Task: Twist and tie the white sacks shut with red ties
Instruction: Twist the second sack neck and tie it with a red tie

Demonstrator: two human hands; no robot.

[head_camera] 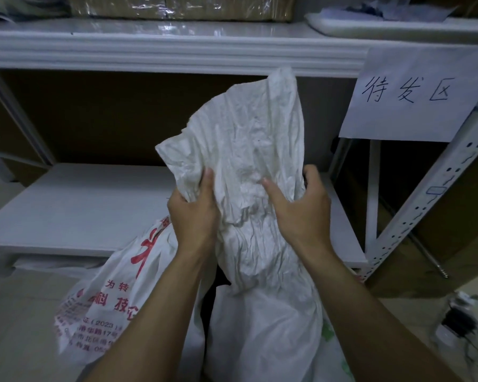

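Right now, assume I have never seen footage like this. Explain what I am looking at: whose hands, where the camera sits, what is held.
There is no machine here. One camera worn on a person's head looks forward and down at their own bare hands. The left hand and the right hand both grip the crumpled top of a white sack, which is held upright. To its left is a printed sack with red lettering. Behind them are a white shelf and a handwritten paper sign. No red tie is in view.
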